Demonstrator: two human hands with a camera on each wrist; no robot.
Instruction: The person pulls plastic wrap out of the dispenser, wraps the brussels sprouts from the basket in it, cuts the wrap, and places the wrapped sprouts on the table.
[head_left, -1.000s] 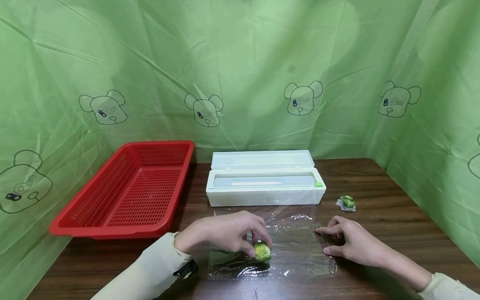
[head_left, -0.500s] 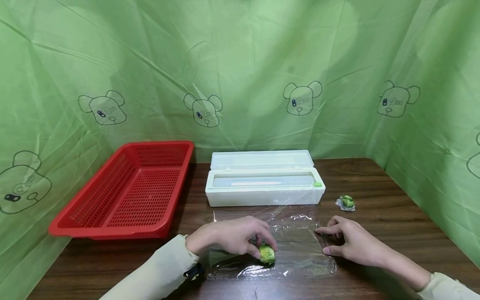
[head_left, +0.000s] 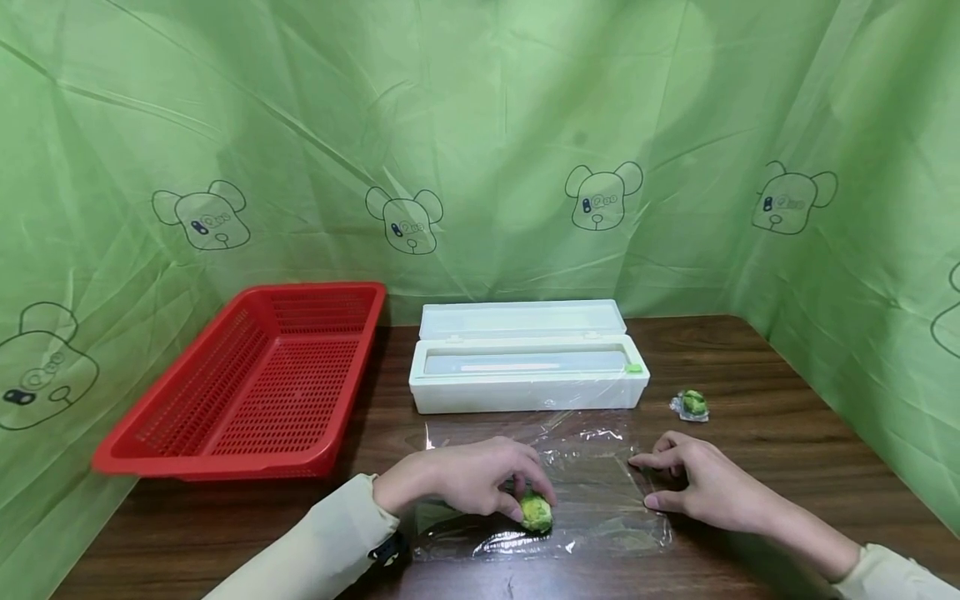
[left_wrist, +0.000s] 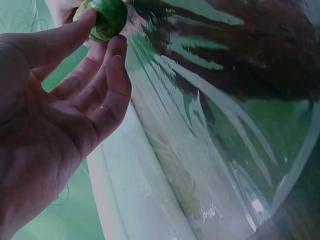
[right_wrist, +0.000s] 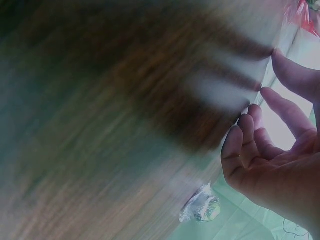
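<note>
My left hand [head_left: 480,477] pinches a green-yellow Brussels sprout [head_left: 537,514] between thumb and fingers, low over a sheet of clear cling film [head_left: 596,492] on the table. In the left wrist view the sprout [left_wrist: 111,19] shows its rounded green leaves at the fingertips. At the sheet's right edge, my right hand [head_left: 705,485] presses down with thumb and index fingertip set apart; its other fingers are bent. From the film's far side the sheet runs up to a white cling film dispenser [head_left: 528,397], whose lid stands raised.
A sprout wrapped in film [head_left: 693,403] lies right of the dispenser. The red perforated basket [head_left: 217,463] stands at the left of the wooden table [head_left: 795,433]. A green curtain [head_left: 495,133] with bear outlines encloses the back and sides.
My left hand has moved the sprout slightly right and toward the near edge of the film. The right hand keeps its place on the film's edge.
</note>
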